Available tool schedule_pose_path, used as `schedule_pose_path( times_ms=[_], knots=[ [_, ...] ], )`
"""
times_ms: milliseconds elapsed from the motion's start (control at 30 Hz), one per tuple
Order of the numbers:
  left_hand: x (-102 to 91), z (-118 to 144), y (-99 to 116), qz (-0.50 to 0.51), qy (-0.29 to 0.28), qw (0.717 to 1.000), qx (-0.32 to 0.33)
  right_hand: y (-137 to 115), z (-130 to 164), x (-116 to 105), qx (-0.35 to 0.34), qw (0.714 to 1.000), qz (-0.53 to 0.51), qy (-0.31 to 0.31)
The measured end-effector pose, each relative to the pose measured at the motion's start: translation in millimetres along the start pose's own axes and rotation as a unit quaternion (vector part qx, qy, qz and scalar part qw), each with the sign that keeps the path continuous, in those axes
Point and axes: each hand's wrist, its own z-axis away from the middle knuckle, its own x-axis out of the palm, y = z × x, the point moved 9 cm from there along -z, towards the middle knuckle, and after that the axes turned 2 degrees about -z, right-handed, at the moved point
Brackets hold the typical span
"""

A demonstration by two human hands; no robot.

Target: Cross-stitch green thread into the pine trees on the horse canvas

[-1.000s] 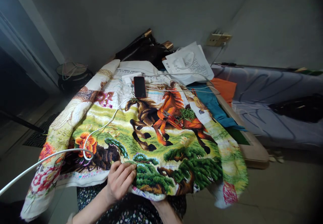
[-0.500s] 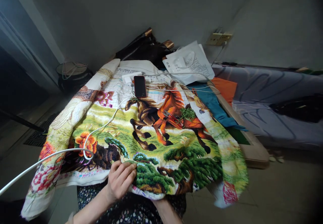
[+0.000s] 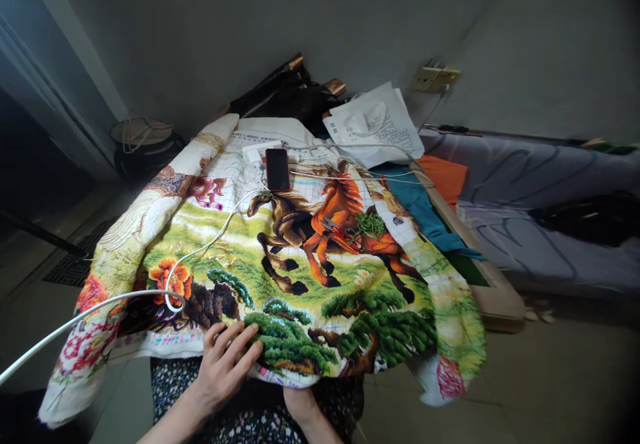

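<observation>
A large cross-stitch cloth (image 3: 240, 257) with running horses, pine branches and flowers spreads in front of me, its left and right sides rolled. My left hand (image 3: 225, 364) grips the near edge, fingers slightly parted on top and the thumb hidden. Below that edge is my right hand (image 3: 300, 404), its fingers hidden under the cloth. Red-handled scissors (image 3: 340, 232) rest on the orange horse beside a tangle of green thread (image 3: 371, 225). A dark-screened phone (image 3: 277, 169) lies farther back on the cloth.
A white cable (image 3: 100, 307) loops across the cloth from the left. White adapters (image 3: 263, 152) sit behind the phone. Beyond are a white printed bag (image 3: 375, 124), teal fabric (image 3: 425, 207) and an orange piece (image 3: 443, 177). A wall socket (image 3: 435, 79) is at back right.
My left hand has shifted slightly left and its fingers have parted. My right hand has moved left and shows more below the edge. The near edge has shifted a little.
</observation>
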Motion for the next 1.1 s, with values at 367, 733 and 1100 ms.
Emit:
schedule_pose_path(
  times_ms=[367,733,1100],
  knots=[
    [14.5,70.0,-13.2,0.267,-0.068,0.91,-0.309,-65.1,63.1,-1.1,-0.101,0.924,0.234,-0.285],
    [89.0,56.9,-4.2,0.644,0.173,0.27,-0.695,-155.9,-21.9,9.7,-0.362,0.825,0.423,-0.092],
    [101.8,30.3,0.3,0.632,0.173,0.241,-0.716,-147.1,-32.6,-18.5,-0.081,0.979,-0.149,-0.112]
  ],
)
